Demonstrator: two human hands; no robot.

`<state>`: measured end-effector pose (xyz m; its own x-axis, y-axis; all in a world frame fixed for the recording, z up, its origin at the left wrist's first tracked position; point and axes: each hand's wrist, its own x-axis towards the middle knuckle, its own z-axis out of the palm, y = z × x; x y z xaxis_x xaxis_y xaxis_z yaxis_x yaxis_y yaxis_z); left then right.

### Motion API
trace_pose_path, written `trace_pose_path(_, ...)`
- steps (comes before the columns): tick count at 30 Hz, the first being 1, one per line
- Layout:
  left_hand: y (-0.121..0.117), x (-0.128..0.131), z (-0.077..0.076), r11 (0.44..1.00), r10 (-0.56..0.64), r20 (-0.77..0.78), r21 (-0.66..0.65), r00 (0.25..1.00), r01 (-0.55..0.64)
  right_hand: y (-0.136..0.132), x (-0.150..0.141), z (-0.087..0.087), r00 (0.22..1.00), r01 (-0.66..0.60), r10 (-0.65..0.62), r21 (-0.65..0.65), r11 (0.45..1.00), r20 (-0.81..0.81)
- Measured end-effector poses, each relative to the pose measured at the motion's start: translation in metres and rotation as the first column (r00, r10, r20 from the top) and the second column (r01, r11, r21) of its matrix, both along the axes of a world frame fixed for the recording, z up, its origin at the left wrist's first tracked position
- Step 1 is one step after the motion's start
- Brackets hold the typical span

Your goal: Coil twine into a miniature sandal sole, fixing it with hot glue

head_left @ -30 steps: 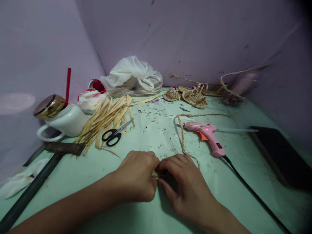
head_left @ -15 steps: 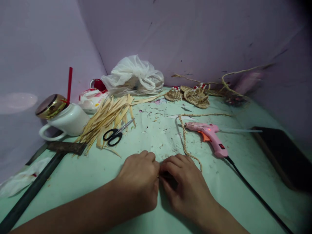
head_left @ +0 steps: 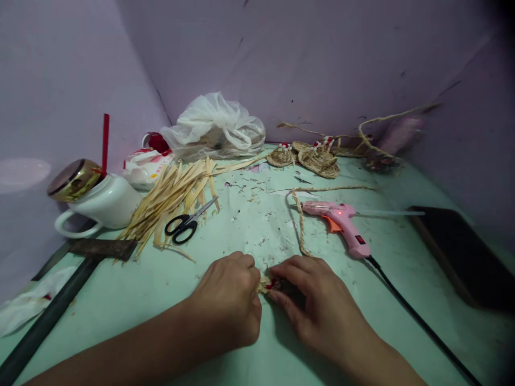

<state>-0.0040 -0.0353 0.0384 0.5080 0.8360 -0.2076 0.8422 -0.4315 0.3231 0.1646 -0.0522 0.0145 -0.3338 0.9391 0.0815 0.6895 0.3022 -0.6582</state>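
A small piece of woven straw with a red part [head_left: 264, 285] shows between my two hands, low in the middle of the view. My left hand [head_left: 231, 300] is curled into a fist around its left end. From the other side, the thumb and fingertips of my right hand [head_left: 311, 300] pinch the red part. Most of the piece stays hidden inside my fingers. A braided straw cord [head_left: 301, 225] runs down to the back of my right hand, where it passes out of sight. Beyond that hand lies a pink glue gun [head_left: 338, 214] with a glowing red light.
On the left are black-handled scissors [head_left: 185, 225], loose straw strips [head_left: 169, 193], a hammer [head_left: 80, 281] and a white mug [head_left: 108, 203]. Behind lie a plastic bag [head_left: 219, 126] and small woven slippers with beads [head_left: 317, 161]. A dark phone-like slab [head_left: 462, 257] is at right.
My hands have drawn slightly apart, so the straw and red part now show between them. Less of the braided cord is visible by my right hand. The whole view has shifted slightly.
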Motion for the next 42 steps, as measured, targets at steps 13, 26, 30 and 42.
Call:
trace_pose_path(13,-0.005,-0.002,-0.010,0.999,0.020,0.045,0.047,0.999,-0.022,-0.001,-0.003,0.002,0.999,-0.043,0.041,0.039,0.998,0.034)
trace_pose_path(26,-0.005,0.002,-0.019,0.976,0.151,0.139,0.139,0.979,-0.170,-0.004,-0.009,0.001,0.999,0.012,-0.014,0.044,0.999,0.050)
trace_pose_path(30,-0.007,0.006,-0.019,0.968,0.177,0.107,0.161,0.978,-0.193,-0.004,-0.010,0.001,0.998,0.040,-0.041,0.030,0.999,0.053)
trace_pose_path(42,-0.001,-0.002,-0.013,0.991,0.063,0.060,0.115,0.996,-0.070,-0.007,-0.010,0.001,0.991,0.064,-0.068,0.044,0.997,0.115)
